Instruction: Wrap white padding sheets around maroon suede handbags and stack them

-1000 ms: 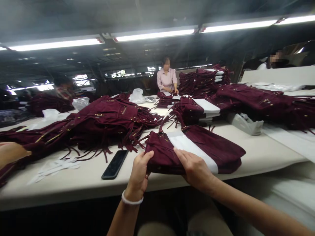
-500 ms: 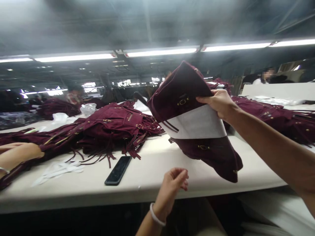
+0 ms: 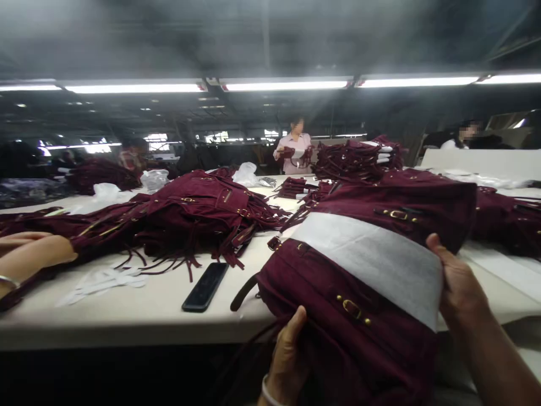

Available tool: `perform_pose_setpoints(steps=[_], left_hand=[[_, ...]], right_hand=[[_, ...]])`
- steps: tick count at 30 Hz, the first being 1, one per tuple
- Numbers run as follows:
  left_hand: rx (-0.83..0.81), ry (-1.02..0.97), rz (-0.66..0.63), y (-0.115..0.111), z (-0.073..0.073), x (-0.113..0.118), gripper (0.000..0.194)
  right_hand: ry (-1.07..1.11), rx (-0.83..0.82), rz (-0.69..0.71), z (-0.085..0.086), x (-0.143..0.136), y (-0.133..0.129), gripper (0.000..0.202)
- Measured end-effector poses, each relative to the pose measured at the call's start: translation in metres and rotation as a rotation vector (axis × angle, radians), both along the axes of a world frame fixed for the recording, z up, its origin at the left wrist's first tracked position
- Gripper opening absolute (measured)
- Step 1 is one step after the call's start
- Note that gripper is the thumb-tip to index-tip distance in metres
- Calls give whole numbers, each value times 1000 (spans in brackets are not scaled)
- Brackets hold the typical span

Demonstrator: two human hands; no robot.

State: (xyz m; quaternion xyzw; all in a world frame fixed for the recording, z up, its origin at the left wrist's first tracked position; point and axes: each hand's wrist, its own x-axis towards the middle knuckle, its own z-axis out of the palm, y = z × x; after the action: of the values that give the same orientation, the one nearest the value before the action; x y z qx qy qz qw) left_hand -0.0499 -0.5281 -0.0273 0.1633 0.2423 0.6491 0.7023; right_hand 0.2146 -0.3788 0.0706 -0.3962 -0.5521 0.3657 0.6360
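Note:
Both hands hold a burgundy fabric bag [image 3: 308, 287] with brass buckles, tilted over the table's front edge. A white paper band [image 3: 372, 259] wraps around its middle. My left hand [image 3: 289, 349] grips the lower left side, its thumb on top and its other fingers hidden beneath. On the right side, my right hand [image 3: 460, 282] grips the bag by the end of the band, thumb on the front. Dark straps dangle from the bag's left edge.
A black phone [image 3: 205, 287] and loose white strips [image 3: 110, 282] lie on the pale table [image 3: 160, 321]. A heap of burgundy bags [image 3: 198, 208] sits behind them. At far left is another person's hand [image 3: 38, 254]; a person [image 3: 295, 146] stands across the table holding burgundy pieces.
The banded bag has come down and nearer to me, its front turned up. My left hand, free before, now grips its lower side; my right hand has lowered with it.

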Motion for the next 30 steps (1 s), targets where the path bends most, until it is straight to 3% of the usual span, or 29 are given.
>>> perform_pose_setpoints(steps=[3, 6, 9, 11, 15, 18, 22, 24, 26, 28, 30], left_hand=[[-168, 160, 111, 5, -1, -6, 42], [-191, 317, 199, 21, 2, -14, 44], [-138, 440, 217, 43, 12, -33, 54], [-153, 544, 177, 61, 19, -53, 53], [-308, 795, 121, 96, 25, -96, 31], [-361, 919, 184, 109, 19, -119, 26], [-400, 1136, 372, 97, 9, -132, 38], [-440, 1248, 495, 83, 9, -129, 48], [-414, 1414, 627, 69, 15, -119, 55], [-235, 1699, 699, 61, 26, -100, 54], [40, 1993, 644, 60, 40, -76, 49]], right_hand=[[434, -422, -59, -60, 3, -17, 31], [662, -568, -137, -110, 6, -30, 31], [725, -612, -173, -141, -1, -46, 37], [738, -649, -163, -149, -15, -58, 42], [695, -722, 29, -143, -51, -74, 53], [556, -791, 219, -138, -59, -78, 58], [58, -978, 553, -132, -26, -86, 59], [-196, -917, 717, -119, -2, -87, 61], [-343, -704, 700, -98, 14, -81, 62], [-478, -405, 497, -72, 16, -65, 57], [-682, -76, 274, -50, 0, -38, 52]])
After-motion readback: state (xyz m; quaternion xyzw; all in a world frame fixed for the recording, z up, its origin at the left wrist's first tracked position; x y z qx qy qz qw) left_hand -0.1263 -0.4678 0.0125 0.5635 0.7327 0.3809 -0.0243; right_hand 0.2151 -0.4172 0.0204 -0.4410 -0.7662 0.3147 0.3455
